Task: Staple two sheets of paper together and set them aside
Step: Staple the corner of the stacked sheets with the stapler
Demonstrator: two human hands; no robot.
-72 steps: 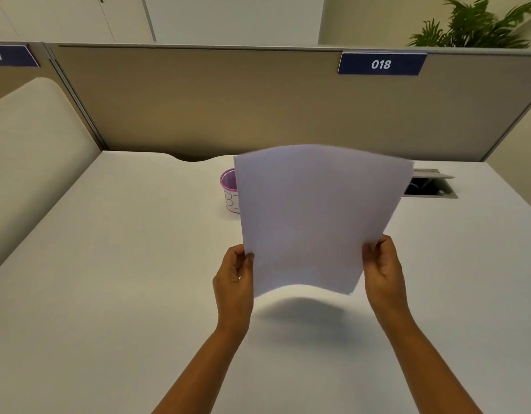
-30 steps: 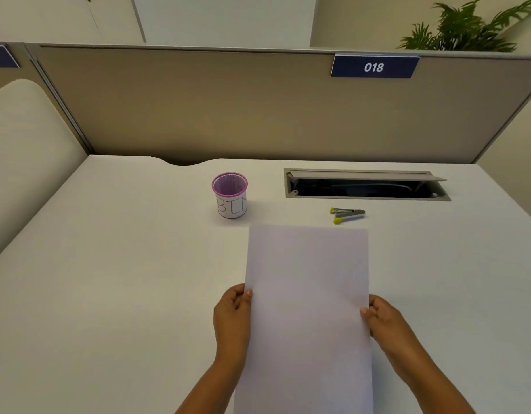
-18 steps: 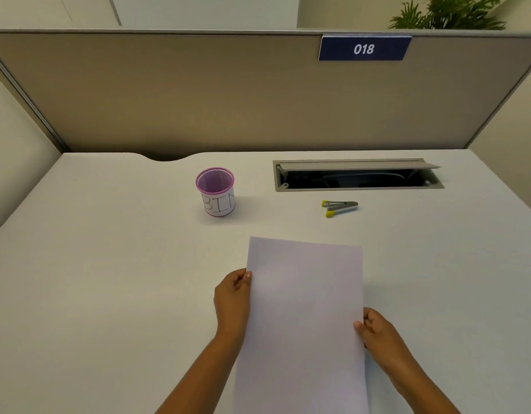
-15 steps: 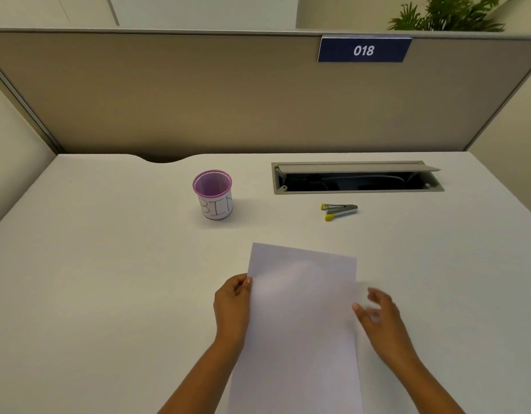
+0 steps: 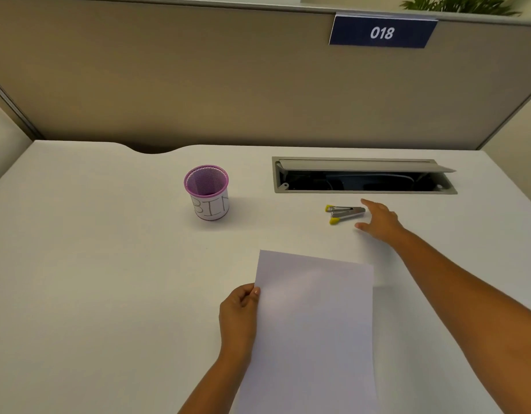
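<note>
Head: stapler (image 5: pixel 345 213) just beside R grip (image 5: pixel 378 220)

1. "018" in white slanted digits stands on a dark blue plate (image 5: pixel 382 32) fixed at the top edge of the partition (image 5: pixel 228 79).
2. "BIN" in hand-drawn outline letters stands on the white band round the purple mesh cup (image 5: pixel 209 194); the N is partly turned out of sight.
</note>
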